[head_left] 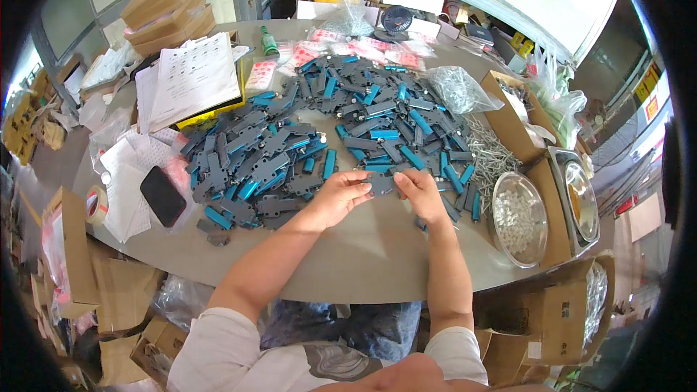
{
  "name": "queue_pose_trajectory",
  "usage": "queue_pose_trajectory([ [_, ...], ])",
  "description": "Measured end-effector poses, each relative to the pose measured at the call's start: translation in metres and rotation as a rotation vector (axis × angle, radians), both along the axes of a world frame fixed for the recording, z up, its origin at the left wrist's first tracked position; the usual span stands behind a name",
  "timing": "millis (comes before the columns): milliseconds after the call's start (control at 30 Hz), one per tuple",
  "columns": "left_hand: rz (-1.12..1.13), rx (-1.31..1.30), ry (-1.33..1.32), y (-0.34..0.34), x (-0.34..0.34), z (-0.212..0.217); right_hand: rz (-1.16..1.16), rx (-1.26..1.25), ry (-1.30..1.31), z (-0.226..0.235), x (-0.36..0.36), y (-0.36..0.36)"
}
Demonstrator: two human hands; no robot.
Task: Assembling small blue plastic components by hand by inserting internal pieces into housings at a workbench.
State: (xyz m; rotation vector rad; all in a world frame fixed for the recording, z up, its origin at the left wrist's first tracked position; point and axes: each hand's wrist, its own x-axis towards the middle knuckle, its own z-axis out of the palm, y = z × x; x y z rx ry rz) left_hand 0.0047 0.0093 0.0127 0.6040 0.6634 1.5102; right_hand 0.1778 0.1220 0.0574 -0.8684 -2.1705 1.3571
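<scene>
Between both hands, above the table's near middle, is a dark grey flat part (pixel 380 184) with small lugs along its edge. My left hand (pixel 341 197) pinches its left end. At its right end my right hand (pixel 420 194) is closed with thumb and fingers on it. Just beyond lie heaps of similar grey and blue parts: one pile (pixel 250 163) to the left, another (pixel 385 112) to the far middle and right. A single blue part (pixel 329 164) lies near my left hand's fingers.
At right are loose screws (pixel 488 156), a clear bowl of small white pieces (pixel 518 219) and a scale (pixel 577 199). A black phone (pixel 163 197), papers (pixel 190 86) and a tape roll (pixel 96 205) lie left. Bags of screws (pixel 461 89) and a small fan (pixel 396 19) stand farther back.
</scene>
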Motion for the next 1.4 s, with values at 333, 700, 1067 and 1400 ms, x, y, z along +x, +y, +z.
queue_pose_trajectory([
  [333,0.821,0.145,0.041,0.002,-0.014,0.010,-0.449,0.782,-0.220,-0.034,0.019,0.047],
  [700,0.464,0.001,1.170,0.001,0.032,0.012,-0.556,0.825,-0.502,-0.046,0.017,0.058],
  [1067,0.435,0.170,1.856,0.047,0.053,0.009,-0.297,0.473,-0.212,-0.032,0.035,0.053],
  [1400,0.278,-0.081,1.052,-0.003,0.024,0.024,-0.524,0.958,-0.328,-0.039,0.017,0.054],
])
